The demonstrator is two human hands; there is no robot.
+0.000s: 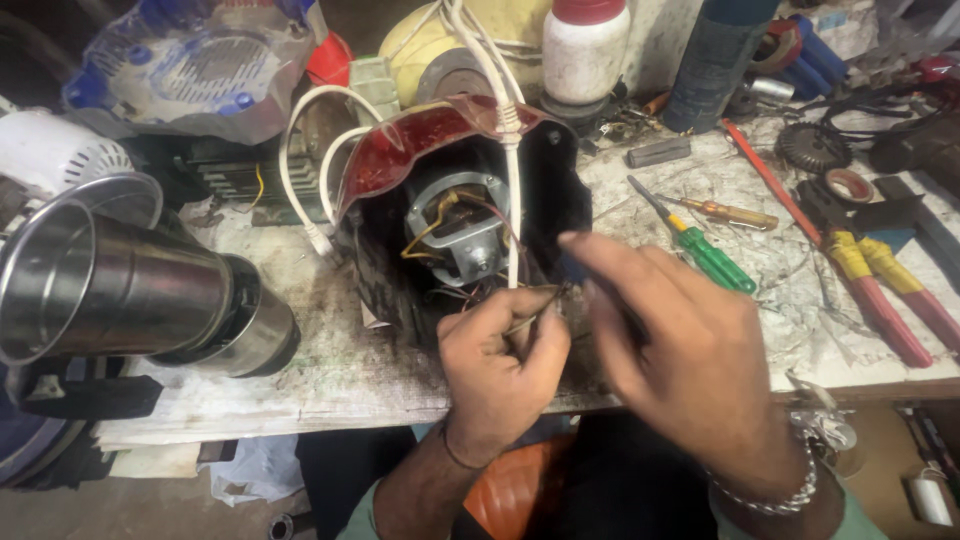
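Left hand (497, 358) pinched shut on thin wires (530, 318) at the mouth of the open housing (560, 190). Right hand (680, 350) just beside, fingers loosely spread, holding nothing visible. Motor (462, 225) just beyond the pinch, white cord (511, 170) straight above it, green screwdriver (712, 260) right of both.

Worn wooden workbench (330, 385), top grimy, stained, covered with dirty white sheeting. Pale scuffed wall (660, 40) behind at 12 o'clock. Dim concrete floor (120, 510) at 7 o'clock, under the bench edge. Light warm, strongest at the bench centre.
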